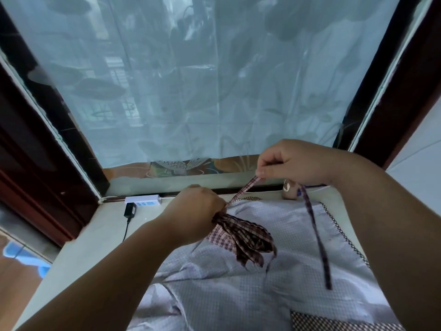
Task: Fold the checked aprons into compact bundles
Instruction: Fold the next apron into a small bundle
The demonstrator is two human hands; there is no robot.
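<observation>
While our left hand (198,211) clenches the bunched dark-red checked apron (243,237) above the far middle of the pale blue checked sheet (238,295), our right hand (293,163) pinches its narrow checked strap (242,192) taut near the far edge, the loose end hanging. A white power strip (143,200) lies beyond the sheet's far left corner.

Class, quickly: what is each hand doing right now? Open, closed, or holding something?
Left hand: closed, gripping the bunched checked apron.
Right hand: closed, pinching the apron's strap between fingertips.
</observation>
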